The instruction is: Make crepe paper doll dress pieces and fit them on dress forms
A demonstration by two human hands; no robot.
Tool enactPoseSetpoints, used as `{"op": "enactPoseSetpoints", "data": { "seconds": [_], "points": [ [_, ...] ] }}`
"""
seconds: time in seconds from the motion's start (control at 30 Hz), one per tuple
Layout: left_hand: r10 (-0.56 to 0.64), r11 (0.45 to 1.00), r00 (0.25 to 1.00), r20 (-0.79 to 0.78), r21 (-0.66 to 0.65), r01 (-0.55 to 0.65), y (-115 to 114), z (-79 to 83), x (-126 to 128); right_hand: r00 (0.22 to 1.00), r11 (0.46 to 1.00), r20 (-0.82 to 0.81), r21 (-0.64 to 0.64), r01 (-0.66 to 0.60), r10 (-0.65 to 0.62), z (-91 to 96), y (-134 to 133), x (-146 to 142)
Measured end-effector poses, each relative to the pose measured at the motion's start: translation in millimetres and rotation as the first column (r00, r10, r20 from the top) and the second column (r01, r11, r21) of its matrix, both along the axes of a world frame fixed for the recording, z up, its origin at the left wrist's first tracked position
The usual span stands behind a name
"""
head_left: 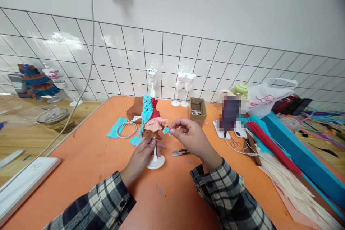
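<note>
A small white mannequin on a round stand (155, 162) wears a miniature dress (155, 124) with a red bodice, a turquoise ruffle down one side and a pink-and-brown skirt. My left hand (145, 152) is wrapped around the stand's pole just under the skirt. At the skirt's right edge, my right hand (190, 134) pinches a small turquoise bow (166, 130) between thumb and forefinger. Whether the bow touches the skirt I cannot tell. Thread snips (180, 152) lie on the orange mat below my right hand.
Turquoise crepe pieces (116, 128), a ring-shaped coil (126, 130) and brown paper (134, 109) lie left of the dress. Behind stand bare mannequins (181, 82) and a small cardboard box (197, 112). To the right are a phone (230, 113), scissors (236, 143) and crepe paper rolls (272, 145).
</note>
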State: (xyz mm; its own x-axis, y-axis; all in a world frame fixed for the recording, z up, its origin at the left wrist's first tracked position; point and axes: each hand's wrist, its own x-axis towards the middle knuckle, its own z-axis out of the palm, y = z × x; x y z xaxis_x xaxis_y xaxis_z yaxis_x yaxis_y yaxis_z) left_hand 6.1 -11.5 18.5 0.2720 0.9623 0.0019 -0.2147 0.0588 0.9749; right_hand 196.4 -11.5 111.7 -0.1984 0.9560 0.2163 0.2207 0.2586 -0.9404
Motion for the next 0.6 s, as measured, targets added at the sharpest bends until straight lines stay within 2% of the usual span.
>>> {"op": "enactPoseSetpoints", "data": {
  "seconds": [0.17,0.27,0.37,0.47,0.6],
  "points": [
    [0.022,0.999,0.996,-0.087,0.046,-0.018,1.0,-3.5,0.0,0.998,0.995,-0.037,0.077,0.060,-0.058,1.8,-3.1,-5.1],
    [0.021,0.996,0.984,-0.175,0.091,-0.005,3.0,-5.3,-0.7,0.992,0.988,-0.017,0.081,0.130,-0.129,1.5,-6.6,-12.9],
    [0.044,0.994,0.960,-0.276,0.111,-0.014,4.0,-7.2,-1.4,0.980,0.981,-0.081,0.057,0.186,-0.181,-3.2,-8.7,-23.2],
    [0.093,0.991,0.957,-0.276,0.122,-0.061,5.0,-10.0,-1.9,0.975,0.978,-0.130,0.085,0.189,-0.178,-10.8,-8.4,-30.4],
    [0.091,0.992,0.961,-0.262,0.110,-0.064,5.6,-11.0,-1.9,0.979,0.960,-0.037,0.191,0.205,-0.201,-15.5,-4.5,-25.6]
  ]
}}
